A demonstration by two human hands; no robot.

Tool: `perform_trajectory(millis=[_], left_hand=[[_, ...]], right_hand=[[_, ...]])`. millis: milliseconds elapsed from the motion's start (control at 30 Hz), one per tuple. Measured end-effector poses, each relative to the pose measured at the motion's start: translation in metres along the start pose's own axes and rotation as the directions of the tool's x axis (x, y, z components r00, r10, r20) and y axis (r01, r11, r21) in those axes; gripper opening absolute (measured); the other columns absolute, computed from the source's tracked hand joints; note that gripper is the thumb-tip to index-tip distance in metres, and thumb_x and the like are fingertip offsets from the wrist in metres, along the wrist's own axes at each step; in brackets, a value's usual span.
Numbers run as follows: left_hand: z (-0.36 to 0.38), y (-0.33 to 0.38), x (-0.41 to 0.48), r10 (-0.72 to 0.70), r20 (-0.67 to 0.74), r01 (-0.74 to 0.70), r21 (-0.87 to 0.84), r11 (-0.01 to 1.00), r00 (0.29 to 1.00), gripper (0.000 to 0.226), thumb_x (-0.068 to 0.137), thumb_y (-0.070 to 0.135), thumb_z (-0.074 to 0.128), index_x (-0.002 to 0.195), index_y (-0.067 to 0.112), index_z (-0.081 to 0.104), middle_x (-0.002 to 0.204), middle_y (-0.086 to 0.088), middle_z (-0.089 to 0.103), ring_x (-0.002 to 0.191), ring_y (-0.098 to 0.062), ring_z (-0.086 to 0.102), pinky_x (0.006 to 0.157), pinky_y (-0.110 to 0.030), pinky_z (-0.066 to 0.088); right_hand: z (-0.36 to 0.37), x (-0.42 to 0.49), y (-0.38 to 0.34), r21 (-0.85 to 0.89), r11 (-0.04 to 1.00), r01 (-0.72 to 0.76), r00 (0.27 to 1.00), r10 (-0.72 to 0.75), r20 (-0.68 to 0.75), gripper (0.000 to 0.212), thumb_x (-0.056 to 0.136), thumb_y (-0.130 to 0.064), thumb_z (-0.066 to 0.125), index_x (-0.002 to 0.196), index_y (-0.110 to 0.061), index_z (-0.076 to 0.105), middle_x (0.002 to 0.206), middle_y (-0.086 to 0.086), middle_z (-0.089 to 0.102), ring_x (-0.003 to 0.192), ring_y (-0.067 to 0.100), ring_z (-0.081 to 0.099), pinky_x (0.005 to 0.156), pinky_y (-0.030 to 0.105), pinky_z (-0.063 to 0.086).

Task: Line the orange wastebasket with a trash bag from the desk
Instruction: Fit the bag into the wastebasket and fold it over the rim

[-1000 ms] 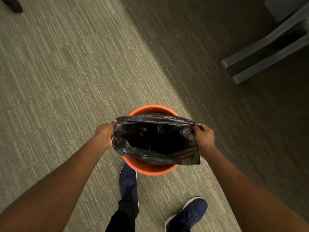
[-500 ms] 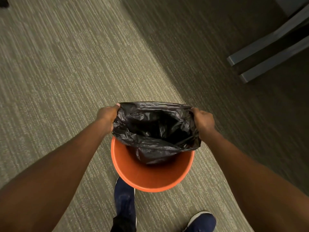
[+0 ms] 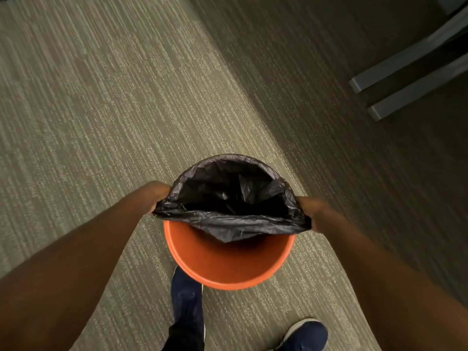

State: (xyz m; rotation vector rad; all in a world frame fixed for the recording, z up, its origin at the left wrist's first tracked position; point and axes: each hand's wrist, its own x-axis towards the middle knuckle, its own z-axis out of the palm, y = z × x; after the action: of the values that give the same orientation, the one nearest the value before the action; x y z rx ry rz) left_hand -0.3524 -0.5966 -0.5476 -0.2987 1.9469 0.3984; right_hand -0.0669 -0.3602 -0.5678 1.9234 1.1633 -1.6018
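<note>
A round orange plastic wastebasket stands on grey-green striped carpet, near the person's dark blue shoes. A crinkled, glossy black plastic trash bag gapes open inside it: its far edge is draped over the far rim, its near edge sags across the bare orange interior. The left hand and right hand each pinch a side of the bag's mouth.

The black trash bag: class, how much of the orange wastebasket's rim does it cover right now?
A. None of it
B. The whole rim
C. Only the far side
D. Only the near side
C: the black trash bag hides the far rim, while the orange wastebasket shows bare rim on the near side.
</note>
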Motion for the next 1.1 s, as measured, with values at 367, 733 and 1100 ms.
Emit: perform_trajectory(millis=[367,733,1100], left_hand=[[0.008,-0.063,-0.077,0.12,-0.208,-0.166,-0.22,0.961,0.971,0.092,0.068,0.092,0.053,0.083,0.003,0.067,0.062,-0.01,0.065,0.048,-0.022,0.058,0.042,-0.027,0.045],[0.061,-0.076,-0.101,0.049,0.144,0.046,-0.588,0.808,0.988,0.018,0.097,0.013,0.063,0.114,0.005,0.062,0.114,-0.02,0.069,0.094,-0.032,0.071,0.083,-0.045,0.057],[0.065,-0.135,-0.109,0.07,0.158,0.103,-0.861,0.498,0.985,0.013,0.096,0.017,0.063,0.106,0.009,0.066,0.088,-0.01,0.079,0.095,-0.029,0.07,0.078,-0.045,0.054]], right_hand=[[-0.008,-0.068,0.055,0.135,0.983,0.128,0.991,-0.13,0.008,0.044,0.084,-0.051,0.076,0.096,-0.009,0.07,0.089,0.008,0.073,0.074,0.021,0.066,0.062,0.031,0.053],[0.009,-0.094,0.119,0.546,0.838,-0.016,0.993,-0.051,0.107,0.01,0.098,-0.008,0.064,0.09,-0.013,0.06,0.078,0.002,0.072,0.068,0.014,0.062,0.048,0.023,0.054],[0.047,-0.114,0.159,0.51,0.851,-0.121,0.977,0.011,0.214,0.01,0.099,-0.005,0.058,0.094,-0.013,0.062,0.084,0.006,0.071,0.077,0.021,0.063,0.07,0.034,0.053]])
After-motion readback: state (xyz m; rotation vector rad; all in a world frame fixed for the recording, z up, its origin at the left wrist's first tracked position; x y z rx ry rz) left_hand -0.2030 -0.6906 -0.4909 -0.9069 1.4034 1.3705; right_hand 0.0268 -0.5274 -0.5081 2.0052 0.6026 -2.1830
